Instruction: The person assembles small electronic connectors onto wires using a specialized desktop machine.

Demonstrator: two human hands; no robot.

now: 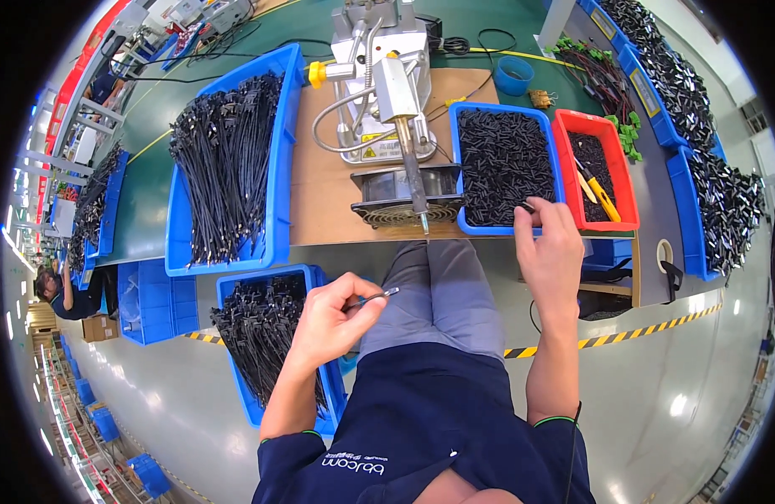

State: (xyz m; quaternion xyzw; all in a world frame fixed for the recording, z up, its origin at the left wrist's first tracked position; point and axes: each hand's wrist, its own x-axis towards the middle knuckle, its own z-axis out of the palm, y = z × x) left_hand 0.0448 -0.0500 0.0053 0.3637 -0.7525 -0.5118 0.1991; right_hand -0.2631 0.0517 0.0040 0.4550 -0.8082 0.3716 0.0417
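Observation:
My left hand (pixel 327 326), in front of the bench edge, pinches a thin black cable (pixel 372 298) with a small metal connector at its tip. My right hand (pixel 550 252) is over the near edge of a blue bin (pixel 509 230) full of small black tubular pieces. Its thumb and forefinger close on one small black piece (pixel 528 207). Between the hands and beyond them stands a silver bench machine (pixel 396 88) with a rod-shaped tip pointing down. A black fan (pixel 404 197) lies below the machine's arm.
A blue bin (pixel 179 227) of black cables stands on the bench at left; another blue bin (pixel 251 401) of cables sits lower. A red bin (pixel 623 160) holds a yellow-handled tool (pixel 604 198). More blue bins (pixel 690 210) line the right. Another person (pixel 62 294) is far left.

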